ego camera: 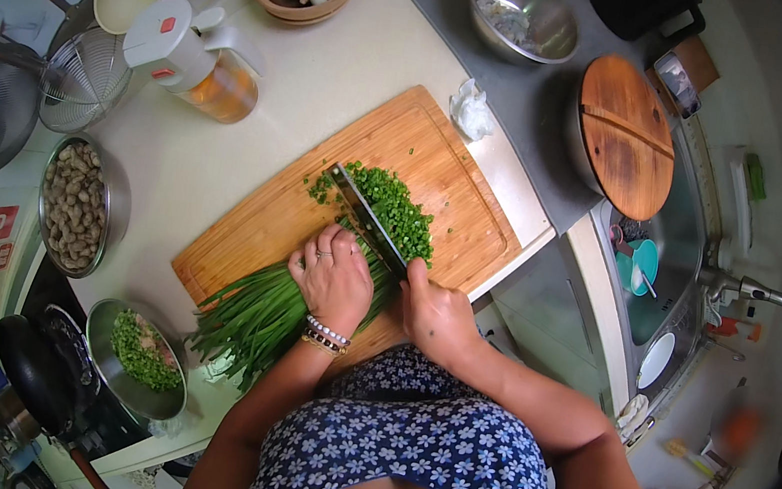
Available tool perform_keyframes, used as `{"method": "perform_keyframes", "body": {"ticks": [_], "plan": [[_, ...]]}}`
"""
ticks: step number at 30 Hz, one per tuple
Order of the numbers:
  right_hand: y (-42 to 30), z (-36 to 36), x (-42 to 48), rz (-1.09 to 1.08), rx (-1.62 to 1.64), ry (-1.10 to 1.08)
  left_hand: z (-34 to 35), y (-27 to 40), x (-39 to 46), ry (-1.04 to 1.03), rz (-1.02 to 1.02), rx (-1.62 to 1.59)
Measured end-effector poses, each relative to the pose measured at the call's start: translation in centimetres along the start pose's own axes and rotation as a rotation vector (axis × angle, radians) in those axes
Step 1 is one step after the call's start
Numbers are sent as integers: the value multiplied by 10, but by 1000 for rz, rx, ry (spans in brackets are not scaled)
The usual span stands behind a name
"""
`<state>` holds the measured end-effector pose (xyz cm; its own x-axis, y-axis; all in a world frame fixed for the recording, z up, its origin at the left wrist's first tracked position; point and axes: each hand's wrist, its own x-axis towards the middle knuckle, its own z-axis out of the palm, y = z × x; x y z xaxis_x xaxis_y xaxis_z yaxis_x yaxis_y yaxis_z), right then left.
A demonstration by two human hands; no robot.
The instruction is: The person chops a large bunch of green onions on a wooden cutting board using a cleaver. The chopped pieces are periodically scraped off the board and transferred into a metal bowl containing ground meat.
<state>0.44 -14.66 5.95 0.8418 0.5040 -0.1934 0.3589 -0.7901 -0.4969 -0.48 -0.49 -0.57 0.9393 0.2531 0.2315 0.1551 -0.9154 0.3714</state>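
A wooden cutting board [266, 214] lies slantwise on the counter before me. Across it rests a bunch of long green garlic chives [273, 325], whose leaves run past the board's near left edge. My left hand [334, 278] presses down on the bunch with curled fingers, close to the blade. In my right hand [438, 312] is the handle of a kitchen cleaver [369, 220], its blade standing on edge at the cut end of the bunch. Beyond the blade sits a heap of finely chopped chives [396, 207], with stray bits scattered over the wood.
At the left stand a metal bowl of peanuts in shells [73, 204], an oil pitcher [221, 90] and a metal bowl with chopped greens and minced filling [150, 360]. A steel bowl [524, 14], crumpled white tissue [472, 110] and a wooden-lidded pot [626, 139] are beyond, near the sink [673, 287].
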Motion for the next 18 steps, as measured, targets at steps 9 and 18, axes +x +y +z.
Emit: {"method": "perform_keyframes", "body": {"ticks": [9, 18], "plan": [[-28, -47, -14, 4, -119, -57, 0, 0, 7, -17, 12, -1], [-10, -18, -14, 16, -101, -179, 1, 2, -1, -113, -37, 33]]}}
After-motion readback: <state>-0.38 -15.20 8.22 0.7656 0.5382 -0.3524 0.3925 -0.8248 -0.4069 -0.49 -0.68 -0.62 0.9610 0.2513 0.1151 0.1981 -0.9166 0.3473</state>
